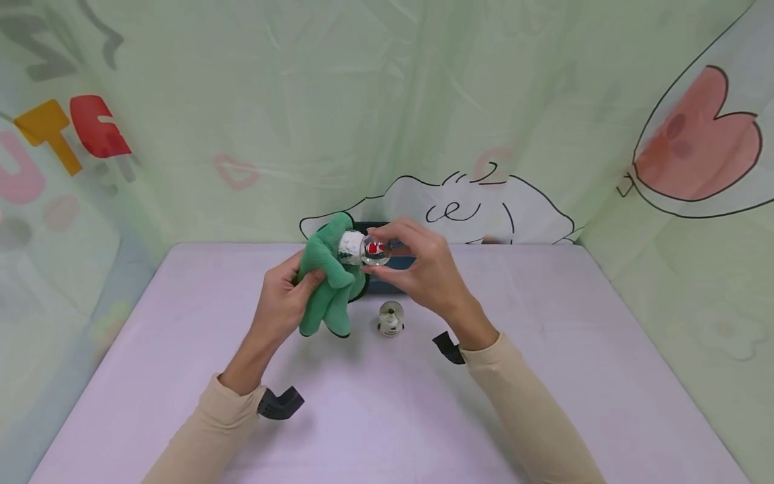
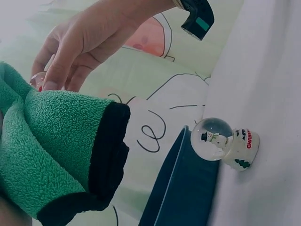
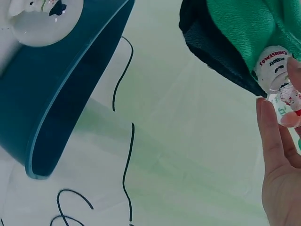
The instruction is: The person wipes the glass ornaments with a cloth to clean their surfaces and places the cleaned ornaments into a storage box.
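My left hand (image 1: 281, 292) grips a green cloth (image 1: 320, 255) with a dark edge, thumb on top, its folds hanging below the fingers. The cloth lies against the white base of a small snow globe (image 1: 351, 247) with a red figure inside. My right hand (image 1: 432, 272) pinches this globe by its clear dome, fingers above and thumb below. Tilted sideways, the globe is held above the table; in the right wrist view its base (image 3: 273, 63) bears red lettering. Closer to me on the table stands a second snow globe (image 1: 391, 319), upright, with a snowman inside.
Behind the hands a dark blue open container (image 1: 387, 286) stands on the table, partly hidden in the head view; its rim (image 3: 75, 70) shows in the right wrist view. A pale lilac cloth covers the table (image 1: 375, 417). A printed curtain (image 1: 302, 121) hangs behind it.
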Demonstrator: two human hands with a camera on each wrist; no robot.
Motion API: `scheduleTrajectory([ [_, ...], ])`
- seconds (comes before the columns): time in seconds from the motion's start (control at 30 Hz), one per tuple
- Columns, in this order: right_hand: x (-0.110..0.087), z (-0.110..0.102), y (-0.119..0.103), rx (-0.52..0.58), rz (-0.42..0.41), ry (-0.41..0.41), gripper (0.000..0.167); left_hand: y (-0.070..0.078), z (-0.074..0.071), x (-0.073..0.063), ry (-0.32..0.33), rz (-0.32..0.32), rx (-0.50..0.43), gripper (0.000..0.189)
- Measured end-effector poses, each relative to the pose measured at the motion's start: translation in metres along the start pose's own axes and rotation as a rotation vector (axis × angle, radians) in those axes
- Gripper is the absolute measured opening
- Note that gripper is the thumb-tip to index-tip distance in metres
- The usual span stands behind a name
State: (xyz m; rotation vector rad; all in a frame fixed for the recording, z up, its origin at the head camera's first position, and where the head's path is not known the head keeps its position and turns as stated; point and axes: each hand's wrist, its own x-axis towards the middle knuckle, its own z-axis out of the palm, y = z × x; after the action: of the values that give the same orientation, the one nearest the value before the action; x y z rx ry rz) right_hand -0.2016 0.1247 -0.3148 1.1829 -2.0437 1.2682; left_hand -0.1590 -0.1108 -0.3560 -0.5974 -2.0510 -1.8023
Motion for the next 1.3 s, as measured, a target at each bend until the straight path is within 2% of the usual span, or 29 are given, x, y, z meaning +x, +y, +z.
scheduleTrajectory([
  [0.13, -0.0006, -0.001, -0.0015, 0.053, 0.022, -0.011, 0.048, -0.0002, 0.0031, -0.0002, 0.018, -0.01, -0.008, 0.024],
  [0.37, 0.0008, -0.0048, -0.001, 0.233, 0.036, -0.095, 0.047, -0.0022, 0.0085, 0.0005, 0.071, -0.02, 0.003, 0.028],
  [0.63, -0.0026, -0.0064, -0.0002, 0.372, 0.138, -0.214, 0.047, -0.0037, 0.0096, 0.0011, 0.138, -0.014, 0.032, 0.022],
  [0.83, -0.0049, -0.0073, 0.0018, 0.384, 0.16, -0.236, 0.047, -0.0027, 0.0103, 0.0015, 0.147, -0.011, 0.038, 0.023],
  [1.0, -0.006, -0.0091, 0.0023, 0.35, 0.159, -0.246, 0.048, -0.0029, 0.0081, 0.0027, 0.149, -0.024, 0.045, 0.023],
  [1.2, -0.0057, -0.0063, 0.002, 0.327, 0.13, -0.183, 0.05, -0.0036, 0.0033, 0.0054, 0.091, -0.078, -0.054, 0.028],
  [1.3, -0.0048, -0.0037, 0.0008, 0.287, 0.099, -0.143, 0.05, -0.0037, 0.0027, 0.006, 0.084, -0.102, -0.074, 0.028],
])
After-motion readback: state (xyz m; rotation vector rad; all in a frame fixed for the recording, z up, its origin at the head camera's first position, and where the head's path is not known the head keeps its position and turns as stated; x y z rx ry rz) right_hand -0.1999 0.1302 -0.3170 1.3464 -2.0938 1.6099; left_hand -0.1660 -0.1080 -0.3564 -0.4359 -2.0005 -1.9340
